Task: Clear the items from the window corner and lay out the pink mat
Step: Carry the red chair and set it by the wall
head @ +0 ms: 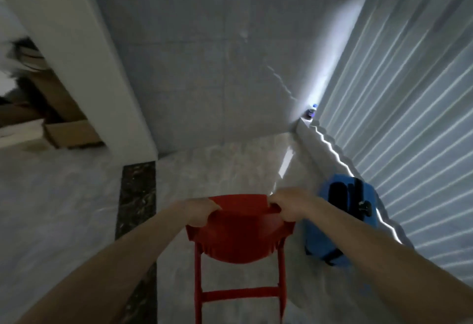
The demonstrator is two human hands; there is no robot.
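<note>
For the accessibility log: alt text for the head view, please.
Both hands, left hand and right hand, grip the rim of a red plastic chair over a pale floor. A blue bag lies by the curtain; a small bottle stands in the corner.

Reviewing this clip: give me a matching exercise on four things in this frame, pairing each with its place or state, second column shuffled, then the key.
Column one:
1. chair
2. blue bag
3. bottle
4. cardboard boxes

Column two:
A. far on the ledge, in the corner by the blinds
B. on the floor behind the white pillar, at the left
C. held at its top edge by the left hand and right hand
D. against the ledge below the blinds, right of the chair

Pairs: 1-C, 2-D, 3-A, 4-B
</note>
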